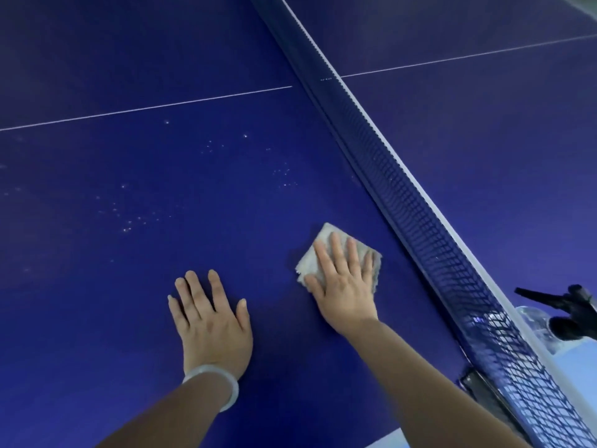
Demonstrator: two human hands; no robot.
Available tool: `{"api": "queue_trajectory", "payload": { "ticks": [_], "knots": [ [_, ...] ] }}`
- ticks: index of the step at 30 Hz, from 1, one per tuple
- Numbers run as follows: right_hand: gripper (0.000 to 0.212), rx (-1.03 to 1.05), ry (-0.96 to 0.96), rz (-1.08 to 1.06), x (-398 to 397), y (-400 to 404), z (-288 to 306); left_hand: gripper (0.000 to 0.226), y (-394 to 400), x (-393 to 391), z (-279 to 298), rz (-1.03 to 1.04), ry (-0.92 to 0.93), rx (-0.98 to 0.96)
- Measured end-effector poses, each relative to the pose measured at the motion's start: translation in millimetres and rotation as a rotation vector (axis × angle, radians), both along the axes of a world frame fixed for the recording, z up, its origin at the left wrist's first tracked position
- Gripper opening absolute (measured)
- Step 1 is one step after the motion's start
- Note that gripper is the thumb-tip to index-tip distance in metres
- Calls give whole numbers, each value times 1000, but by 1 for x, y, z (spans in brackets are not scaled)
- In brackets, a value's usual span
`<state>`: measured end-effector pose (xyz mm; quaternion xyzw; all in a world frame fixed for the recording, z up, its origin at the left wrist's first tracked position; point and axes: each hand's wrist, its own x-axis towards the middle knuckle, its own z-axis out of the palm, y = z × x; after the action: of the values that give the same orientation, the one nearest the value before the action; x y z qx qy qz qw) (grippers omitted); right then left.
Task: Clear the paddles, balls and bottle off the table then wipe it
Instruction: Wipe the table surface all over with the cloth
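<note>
The blue table-tennis table (129, 302) fills the view. My right hand (344, 286) lies flat, fingers straight, pressing a folded grey cloth (326, 240) onto the table close to the net. My left hand (210, 321) rests flat on the bare table to the left of it, fingers spread, holding nothing; a pale bangle sits on that wrist. Small white droplets (129, 221) speckle the surface ahead of my left hand. A clear spray bottle with a black trigger head (562, 318) stands beyond the net at the right edge. No paddles or balls are in view.
The dark net (403, 195) with its white top band runs diagonally from the top centre to the bottom right. Its clamp (478, 383) grips the table's near edge. A white centre line (145, 108) crosses the table.
</note>
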<state>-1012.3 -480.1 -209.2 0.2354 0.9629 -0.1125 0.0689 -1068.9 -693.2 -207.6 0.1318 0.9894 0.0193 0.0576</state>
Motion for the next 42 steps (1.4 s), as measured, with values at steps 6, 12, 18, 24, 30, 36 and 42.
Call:
{"api": "queue_trajectory", "payload": {
  "ticks": [6, 12, 18, 24, 30, 36, 42],
  "knots": [
    [65, -3, -12, -157, -16, 62, 2, 73, 0, 1, 0, -2, -4, -18],
    [65, -2, -33, -193, -117, 94, 0, 71, -2, -2, -8, -5, 37, 3],
    [65, 0, -112, -93, -196, 120, 2, 70, -3, -2, -12, -14, 49, 4],
    [64, 13, -81, 84, -131, 93, 8, 71, -1, -1, -7, -4, 39, 5],
    [64, 23, 3, 334, 26, 39, 3, 71, -1, 0, -3, -6, 15, 22],
    [66, 22, -7, -218, -8, 67, 4, 72, -1, 1, 0, 0, 7, -21],
    [66, 89, 31, 300, 11, -35, -6, 72, 0, 1, -1, 4, -2, 2]
  ]
}}
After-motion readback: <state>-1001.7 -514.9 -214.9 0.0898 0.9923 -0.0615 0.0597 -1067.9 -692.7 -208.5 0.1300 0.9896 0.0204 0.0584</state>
